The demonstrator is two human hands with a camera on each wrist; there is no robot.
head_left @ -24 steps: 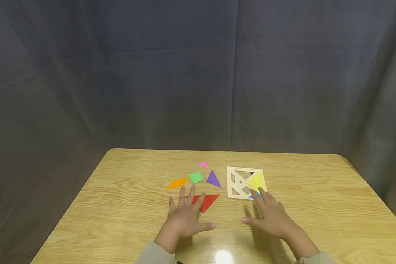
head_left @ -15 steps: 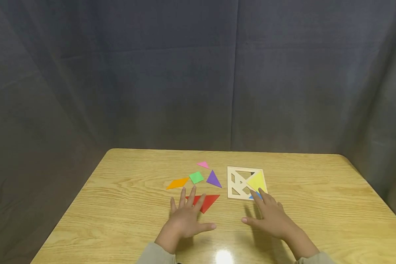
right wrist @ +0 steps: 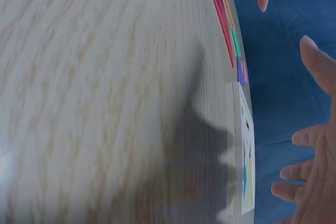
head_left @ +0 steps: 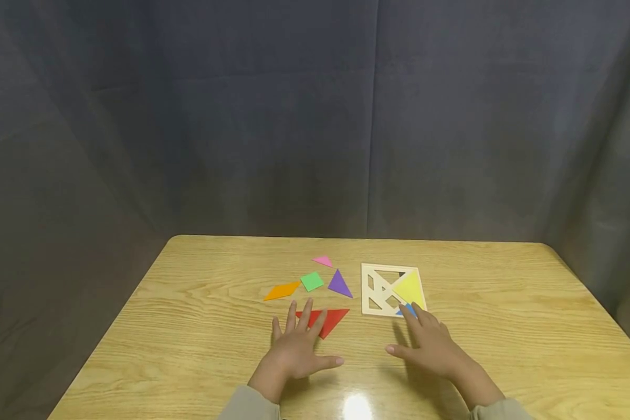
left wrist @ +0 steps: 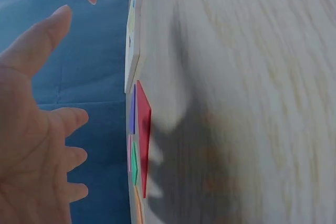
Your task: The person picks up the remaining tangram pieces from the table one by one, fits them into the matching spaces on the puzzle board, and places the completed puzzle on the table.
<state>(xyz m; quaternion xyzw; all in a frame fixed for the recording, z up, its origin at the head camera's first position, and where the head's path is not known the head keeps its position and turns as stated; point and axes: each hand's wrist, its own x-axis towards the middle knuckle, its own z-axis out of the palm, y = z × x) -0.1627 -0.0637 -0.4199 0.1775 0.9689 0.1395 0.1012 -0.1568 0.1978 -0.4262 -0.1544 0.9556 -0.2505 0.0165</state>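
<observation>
My left hand [head_left: 296, 353] is held above the table, fingers spread, nearest the red triangle [head_left: 335, 319], which it partly covers in the head view. The left wrist view shows a gap between this hand [left wrist: 31, 145] and the tabletop. Over the near edge of a pale wooden tangram board [head_left: 364, 291] is my right hand [head_left: 433, 350], fingers spread and holding nothing. A yellow triangle [head_left: 409, 287] lies in the board at its right side. Below it is a blue triangle [head_left: 411, 310], partly hidden by the fingers. Other cutouts in the board show no piece.
Left of the board lie a purple triangle [head_left: 339, 284], a green square [head_left: 312, 281], a pink triangle [head_left: 324, 261] and an orange parallelogram [head_left: 282, 291]. The wooden table [head_left: 189, 326] ends at a dark curtain [head_left: 273, 146]. Light glares at the table's near edge.
</observation>
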